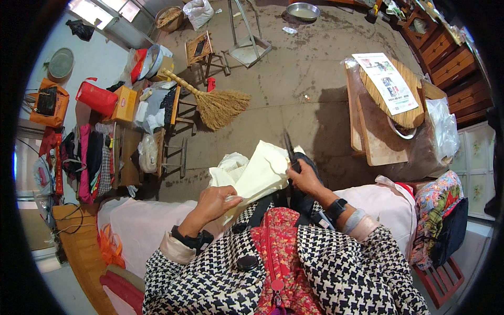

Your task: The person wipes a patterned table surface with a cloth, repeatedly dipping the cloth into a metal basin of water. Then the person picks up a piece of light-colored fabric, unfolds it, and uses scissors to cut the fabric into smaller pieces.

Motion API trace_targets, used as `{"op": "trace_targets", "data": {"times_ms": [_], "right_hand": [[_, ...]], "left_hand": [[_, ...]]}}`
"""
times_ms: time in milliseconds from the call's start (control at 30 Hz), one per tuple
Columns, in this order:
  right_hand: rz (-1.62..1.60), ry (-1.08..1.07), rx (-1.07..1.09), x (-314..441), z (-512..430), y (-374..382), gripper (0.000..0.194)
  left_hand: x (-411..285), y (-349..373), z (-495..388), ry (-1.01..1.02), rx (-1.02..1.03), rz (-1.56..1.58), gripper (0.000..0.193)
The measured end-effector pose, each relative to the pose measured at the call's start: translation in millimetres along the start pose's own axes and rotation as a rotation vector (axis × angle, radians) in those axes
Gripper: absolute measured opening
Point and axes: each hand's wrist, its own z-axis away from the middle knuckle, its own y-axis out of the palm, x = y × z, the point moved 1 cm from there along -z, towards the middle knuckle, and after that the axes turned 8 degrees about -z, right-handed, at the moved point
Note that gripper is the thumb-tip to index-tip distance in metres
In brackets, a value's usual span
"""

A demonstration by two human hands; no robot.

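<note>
A cream-coloured cloth [260, 169] lies bunched over my lap and hangs beyond my knees. My left hand [214, 201] pinches the near left edge of it between thumb and fingers. At the cloth's right side my right hand [305, 177] is closed around the dark handle of a bladed tool, either scissors or a knife [288, 142]; its dark blade points away from me. The blade is beside the cloth's right edge; whether it touches is unclear. Part of the cloth behind the blade is hidden.
I sit on a pale-covered seat [149, 216]. A straw broom [222, 106] leans by a wooden stool at the left. To the right, a round reed lid [407, 92] and printed sheet [386, 82] rest over wooden boards [384, 147]. A metal basin [303, 12] stands farther off.
</note>
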Motion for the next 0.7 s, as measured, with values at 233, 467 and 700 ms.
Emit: {"op": "trace_targets", "data": {"times_ms": [233,467,700], "right_hand": [[-0.216,0.123,0.255,59.3,42.7,-27.0,0.029],[-0.155,0.180,0.496,72.6,71.3,-20.3,0.024],[-0.163,0.112,0.557,82.4,78.7,-14.9,0.026]], "left_hand": [[-11.1,13.0,2.0,0.200,0.029,-0.225,0.029],[-12.1,8.4,1.0,0.177,-0.150,-0.162,0.016],[-22.7,-3.8,-12.7,0.276,-0.378,0.263,0.009]]}}
